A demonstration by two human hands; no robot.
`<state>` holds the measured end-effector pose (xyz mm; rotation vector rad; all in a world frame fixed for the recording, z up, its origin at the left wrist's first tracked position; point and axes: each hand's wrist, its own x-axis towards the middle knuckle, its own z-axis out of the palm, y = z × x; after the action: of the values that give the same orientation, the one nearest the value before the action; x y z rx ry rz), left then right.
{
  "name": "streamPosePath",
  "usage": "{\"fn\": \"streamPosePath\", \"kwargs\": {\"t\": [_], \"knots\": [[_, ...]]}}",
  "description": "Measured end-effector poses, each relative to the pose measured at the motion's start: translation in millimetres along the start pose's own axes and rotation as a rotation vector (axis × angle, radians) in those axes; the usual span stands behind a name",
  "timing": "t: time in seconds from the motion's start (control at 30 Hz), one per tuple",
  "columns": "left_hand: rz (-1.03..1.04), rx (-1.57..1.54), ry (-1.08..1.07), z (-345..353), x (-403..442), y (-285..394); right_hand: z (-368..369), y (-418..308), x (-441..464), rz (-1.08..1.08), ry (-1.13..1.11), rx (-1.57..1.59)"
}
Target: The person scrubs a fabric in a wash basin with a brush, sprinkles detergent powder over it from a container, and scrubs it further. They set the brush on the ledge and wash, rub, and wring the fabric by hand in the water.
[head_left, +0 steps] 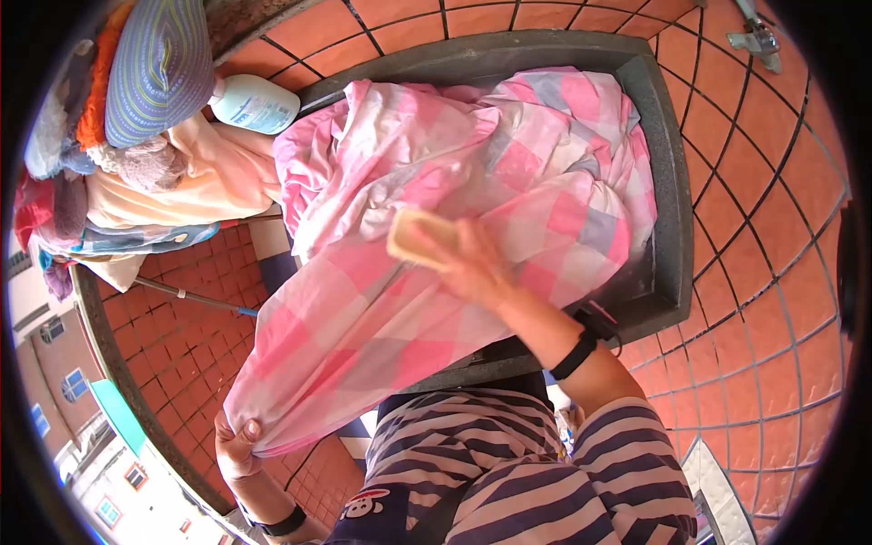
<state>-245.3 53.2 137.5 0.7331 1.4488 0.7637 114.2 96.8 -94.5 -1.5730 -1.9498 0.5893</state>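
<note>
A pink, white and grey checked cloth (436, 300), wet and bunched, fills much of the dark stone sink (669, 182) and hangs over its left front corner. At the lower left, my left hand (238, 447) pinches the cloth's edge between thumb and fingers and holds it stretched. Over the middle of the cloth is my right hand (477, 263), smeared by motion. Its fingers close on a pale yellow block with rounded corners (420, 238), which looks like a scrubbing brush; its underside is hidden against the cloth.
A pale detergent bottle (256, 104) lies at the sink's upper left corner. Beside it are piled fabrics, among them a cream cloth (195, 182) and a striped blue-grey item (156, 68). A metal tap (756, 41) is at the upper right. Orange tiles (745, 236) surround the sink.
</note>
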Motion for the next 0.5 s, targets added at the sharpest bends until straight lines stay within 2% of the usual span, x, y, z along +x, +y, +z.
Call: {"fn": "streamPosePath", "kwargs": {"t": [0.07,0.1,0.13,0.17,0.23,0.3,0.37,0.43,0.5], "knots": [[-0.002,-0.027,0.028,3.1,-0.5,-4.6,-41.9,108.6,-32.3,0.402,-0.048,-0.440],[0.002,-0.049,0.044,3.9,2.9,-6.9,-65.6,143.6,-61.1,0.487,-0.031,-0.623],[-0.076,-0.015,-0.074,-17.6,7.0,-21.8,-80.9,155.4,-81.2,0.569,-0.070,-0.714],[-0.084,0.041,-0.132,5.2,16.4,-20.3,-89.6,161.4,-95.1,0.622,-0.107,-0.729],[-0.102,0.332,0.010,42.5,39.6,-19.7,-92.8,159.9,-112.8,0.681,-0.150,-0.751],[0.054,0.386,-0.054,62.5,57.1,-27.4,-82.5,150.9,-116.0,0.906,-0.138,-0.662],[0.052,0.307,-0.126,84.5,66.8,-38.7,-68.0,147.8,-112.9,0.937,-0.131,-0.647],[-0.037,0.577,-0.239,110.7,72.4,-46.1,-60.5,148.6,-106.7,0.976,-0.160,-0.608],[0.433,1.378,-0.069,152.6,70.5,-53.8,-63.0,152.3,-95.9,1.018,-0.205,-0.539]]}}
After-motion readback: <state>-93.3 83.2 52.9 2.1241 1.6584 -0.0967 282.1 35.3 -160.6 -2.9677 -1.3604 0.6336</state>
